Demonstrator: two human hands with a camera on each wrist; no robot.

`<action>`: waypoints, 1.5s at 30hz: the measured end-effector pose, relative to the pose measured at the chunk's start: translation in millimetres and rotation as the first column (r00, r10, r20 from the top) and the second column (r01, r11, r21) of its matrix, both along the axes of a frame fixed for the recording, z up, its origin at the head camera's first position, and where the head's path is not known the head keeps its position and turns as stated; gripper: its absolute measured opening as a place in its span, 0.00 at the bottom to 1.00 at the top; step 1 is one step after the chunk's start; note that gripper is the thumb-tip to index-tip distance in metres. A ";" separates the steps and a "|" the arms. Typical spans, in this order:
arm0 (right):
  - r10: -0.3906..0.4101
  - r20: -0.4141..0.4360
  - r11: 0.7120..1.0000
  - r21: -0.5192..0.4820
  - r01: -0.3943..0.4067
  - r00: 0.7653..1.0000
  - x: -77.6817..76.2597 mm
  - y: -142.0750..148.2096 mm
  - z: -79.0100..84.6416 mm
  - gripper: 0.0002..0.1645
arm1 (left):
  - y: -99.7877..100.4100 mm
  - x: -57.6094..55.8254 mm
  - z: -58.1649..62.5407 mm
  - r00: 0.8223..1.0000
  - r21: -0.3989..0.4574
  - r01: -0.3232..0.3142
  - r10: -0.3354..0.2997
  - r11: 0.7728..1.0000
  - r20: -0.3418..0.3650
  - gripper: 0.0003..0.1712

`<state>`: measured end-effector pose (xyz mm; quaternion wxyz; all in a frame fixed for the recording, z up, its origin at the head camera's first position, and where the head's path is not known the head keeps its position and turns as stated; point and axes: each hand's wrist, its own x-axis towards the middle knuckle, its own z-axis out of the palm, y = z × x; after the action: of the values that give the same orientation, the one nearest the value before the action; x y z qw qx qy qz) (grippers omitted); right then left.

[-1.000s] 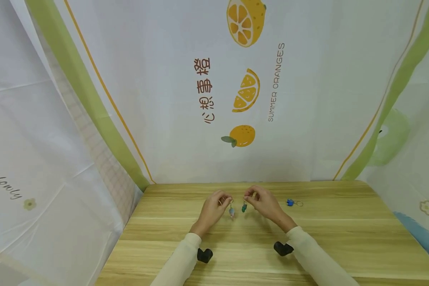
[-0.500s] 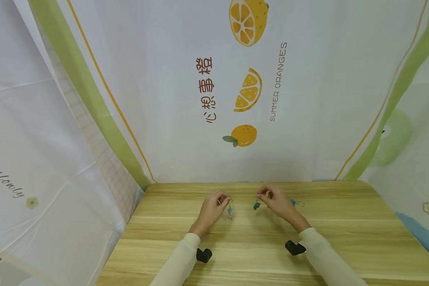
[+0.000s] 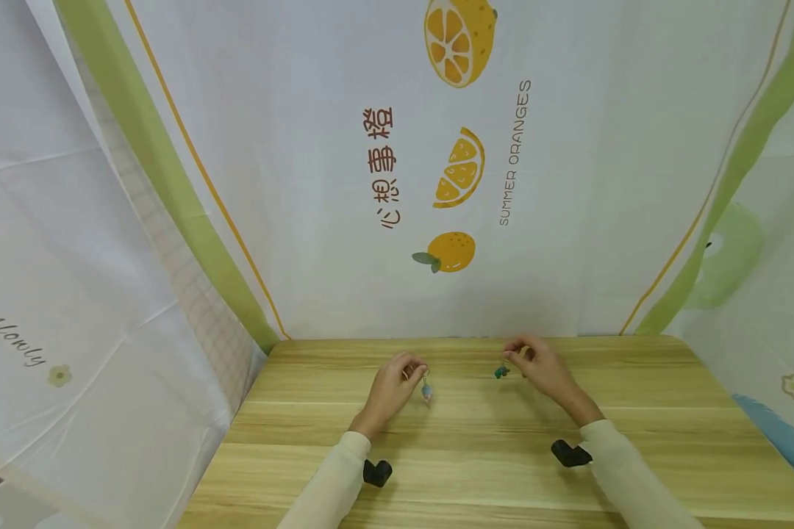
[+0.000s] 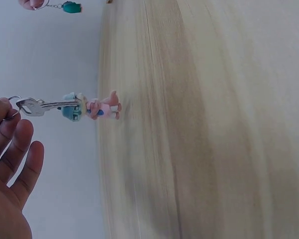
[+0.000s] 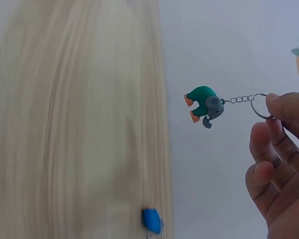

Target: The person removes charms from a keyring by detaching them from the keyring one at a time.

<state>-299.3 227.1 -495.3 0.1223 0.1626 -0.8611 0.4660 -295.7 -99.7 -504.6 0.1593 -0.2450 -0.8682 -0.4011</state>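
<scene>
Thumb and finger of my left hand [image 3: 392, 383] pinch the metal ring of a keychain [image 4: 103, 106] with a small pink and light-blue figurine. A silver key [image 4: 35, 106] is on that same ring, and both dangle above the table. To the right, my right hand [image 3: 544, 367] pinches the ring of an elephant keychain [image 5: 203, 99], a green body with a grey head and orange feet, hanging from a short chain. A blue keychain [image 5: 152, 220] lies on the table below the right hand; in the head view that hand hides it.
Under both hands is a wood-grain table [image 3: 463, 470], its far edge against a white curtain [image 3: 331, 294] printed with oranges. More printed cloth hangs at the left and right sides. Black mounts, such as the one at the left wrist [image 3: 377, 473], stick out beside both sleeves.
My right hand has moved to the right with the elephant keychain, away from the left hand, and now covers the blue keychain in the head view. The left hand has stayed nearly still.
</scene>
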 end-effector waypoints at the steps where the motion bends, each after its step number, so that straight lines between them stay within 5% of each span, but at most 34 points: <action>1: -0.008 -0.007 1.000 0.007 0.008 1.000 -0.2 3.0 0.5 0.08 | -0.1 -0.1 0.0 1.000 0.002 0.002 -0.002 1.000 -0.008 0.07; 25: -0.155 -0.003 0.980 0.124 0.155 0.988 -20.5 47.8 2.8 0.10 | -1.4 0.1 -1.2 0.999 -0.019 0.016 -0.016 1.000 -0.029 0.06; 45: -0.186 0.074 0.972 0.162 0.172 0.980 -31.5 56.7 -7.1 0.13 | -1.7 2.4 1.3 0.999 -0.004 0.035 -0.035 0.999 -0.013 0.08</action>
<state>-330.8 283.8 -502.4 0.1125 0.0725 -0.9103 0.3917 -293.3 -101.4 -503.4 0.1574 -0.2632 -0.8635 -0.4004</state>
